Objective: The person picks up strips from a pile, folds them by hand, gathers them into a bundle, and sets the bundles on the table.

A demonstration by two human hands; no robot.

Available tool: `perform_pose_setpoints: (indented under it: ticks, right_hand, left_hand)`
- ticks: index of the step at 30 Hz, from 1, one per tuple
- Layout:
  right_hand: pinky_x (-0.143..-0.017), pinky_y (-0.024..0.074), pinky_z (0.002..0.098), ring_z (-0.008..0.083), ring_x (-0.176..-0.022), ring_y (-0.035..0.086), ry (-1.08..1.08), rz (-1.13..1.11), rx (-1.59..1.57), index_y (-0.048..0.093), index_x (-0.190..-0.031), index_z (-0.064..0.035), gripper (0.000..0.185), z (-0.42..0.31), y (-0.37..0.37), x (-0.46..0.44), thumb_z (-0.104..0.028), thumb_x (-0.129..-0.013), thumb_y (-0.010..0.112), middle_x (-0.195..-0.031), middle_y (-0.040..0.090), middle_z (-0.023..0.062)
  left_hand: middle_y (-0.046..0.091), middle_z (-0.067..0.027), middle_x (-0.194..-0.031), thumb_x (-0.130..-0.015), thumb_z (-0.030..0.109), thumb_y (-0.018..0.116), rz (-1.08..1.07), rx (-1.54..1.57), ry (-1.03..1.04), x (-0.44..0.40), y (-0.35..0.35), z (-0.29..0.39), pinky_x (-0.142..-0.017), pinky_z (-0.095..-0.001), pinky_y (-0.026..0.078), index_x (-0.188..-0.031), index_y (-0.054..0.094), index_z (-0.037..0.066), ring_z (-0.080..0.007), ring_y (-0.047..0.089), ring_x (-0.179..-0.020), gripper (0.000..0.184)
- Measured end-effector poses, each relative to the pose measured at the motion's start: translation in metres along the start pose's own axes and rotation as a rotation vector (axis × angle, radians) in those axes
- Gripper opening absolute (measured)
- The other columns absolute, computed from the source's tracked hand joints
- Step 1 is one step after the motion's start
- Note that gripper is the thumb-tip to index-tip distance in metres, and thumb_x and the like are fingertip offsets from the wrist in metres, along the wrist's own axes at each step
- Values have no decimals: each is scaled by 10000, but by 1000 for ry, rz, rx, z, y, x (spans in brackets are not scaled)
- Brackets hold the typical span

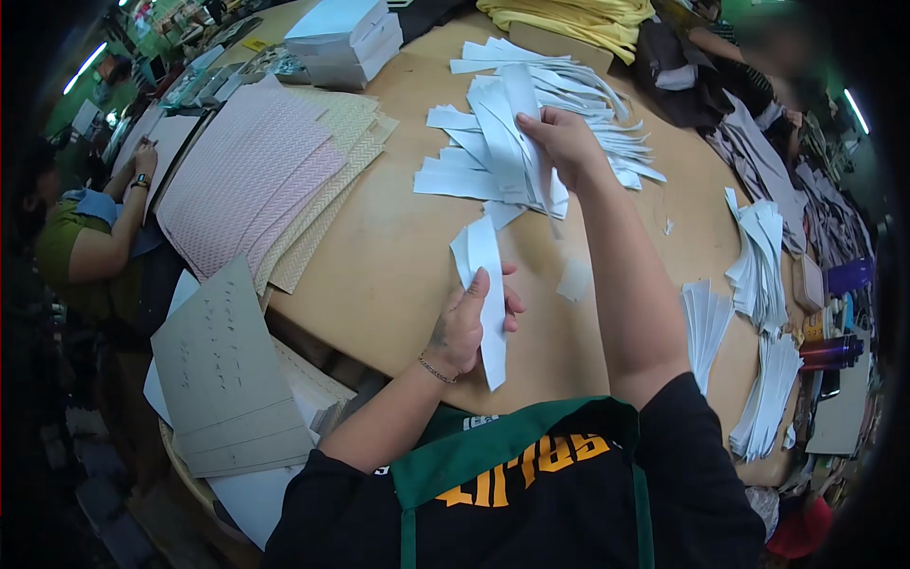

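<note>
My left hand (466, 327) is closed around a few white strips (489, 275), thumb on top, just over the table near my body. Farther out, my right hand (561, 142) pinches a white strip (521, 104) between thumb and fingers. That strip stands tilted above a loose pile of white strips (455, 177), which spreads under and beyond the hand. Whether the right hand holds one strip or more, I cannot tell. A small pale scrap (573, 281) lies on the table between my forearms.
Fanned bundles of strips (758, 256) lie at the right. Patterned pink sheets (251, 161) and a grey card with handwriting (223, 370) are at the left. A white paper stack (346, 43) and yellow cloth (569, 21) stand at the back. Another person (95, 228) works at the left.
</note>
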State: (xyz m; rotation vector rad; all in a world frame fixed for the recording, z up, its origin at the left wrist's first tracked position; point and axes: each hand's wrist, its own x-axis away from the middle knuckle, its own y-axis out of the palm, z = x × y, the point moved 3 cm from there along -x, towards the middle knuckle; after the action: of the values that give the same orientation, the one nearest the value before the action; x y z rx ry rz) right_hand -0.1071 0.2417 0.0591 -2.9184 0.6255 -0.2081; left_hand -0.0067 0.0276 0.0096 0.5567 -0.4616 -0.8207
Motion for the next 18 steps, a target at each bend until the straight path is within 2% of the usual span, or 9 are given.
perform_pose_setpoints:
  ticks: [2, 5, 6, 9, 12, 13, 14, 17, 18]
  right_hand:
    - [-639, 442, 318, 220, -705, 574, -34, 91, 473, 583, -767, 39, 337, 11, -4, -32, -283, -697, 649, -775, 595, 152]
    - [-687, 452, 357, 304, -763, 575, -178, 251, 939, 594, -762, 43, 367, 15, 4, -37, -293, -644, 679, -799, 587, 212]
    - [-721, 453, 385, 330, -800, 564, -171, 245, 921, 596, -809, 31, 383, 15, 5, -38, -293, -627, 691, -824, 586, 208]
    - [-708, 453, 388, 344, -789, 560, -178, 263, 911, 590, -842, 25, 391, 18, 7, -36, -291, -631, 686, -826, 581, 198]
    - [-674, 458, 360, 293, -757, 575, -181, 249, 814, 564, -877, 26, 365, 9, 5, -28, -240, -652, 674, -805, 580, 164]
    - [-662, 456, 343, 261, -742, 572, -219, 192, 634, 556, -876, 24, 342, 1, 4, -24, -218, -662, 667, -795, 579, 149]
    - [-651, 454, 325, 229, -727, 570, -258, 129, 457, 548, -875, 23, 318, -8, 4, -17, -195, -672, 660, -785, 579, 133]
    - [-619, 437, 273, 135, -681, 537, -280, -173, -149, 526, -890, 14, 265, -42, 22, 24, -138, -704, 639, -761, 570, 82]
    - [-618, 436, 268, 133, -677, 538, -265, -282, -169, 528, -903, 19, 274, -47, 31, 39, -134, -704, 639, -768, 574, 81]
  left_hand:
    - [522, -78, -829, -892, 345, 330, 122, 100, 34, 0, 5, 3, -626, -244, 433, -1205, 328, 18, -123, 509, -676, 452]
    - [520, -61, -854, -879, 258, 388, 197, 235, 21, 0, 7, 13, -651, -250, 438, -1221, 336, 34, -127, 512, -702, 413]
    - [519, -55, -862, -872, 225, 412, 209, 283, 5, 1, 5, 15, -657, -252, 440, -1225, 341, 39, -126, 513, -711, 405]
    - [520, -42, -871, -843, 148, 467, 139, 366, 48, -3, -19, 8, -632, -250, 438, -1193, 379, 35, -117, 511, -695, 379]
    - [479, -2, -776, -835, 199, 507, 237, 450, 94, -9, -28, 9, -527, -197, 376, -1194, 390, 124, -58, 421, -574, 385]
    - [468, 6, -747, -834, 224, 517, 258, 505, 129, -10, -31, 11, -499, -183, 357, -1194, 392, 147, -45, 399, -547, 389]
    - [424, 25, -731, -844, 327, 483, 294, 469, 152, -11, -35, 15, -501, -177, 331, -1191, 391, 203, -41, 341, -527, 380]
    - [412, 25, -749, -853, 438, 403, 279, 442, 308, -13, -33, 31, -522, -178, 331, -1212, 361, 211, -39, 346, -546, 427]
    - [451, 12, -805, -802, 581, 354, 296, 334, 307, -16, -36, 30, -563, -193, 358, -1232, 330, 196, -54, 402, -623, 578]
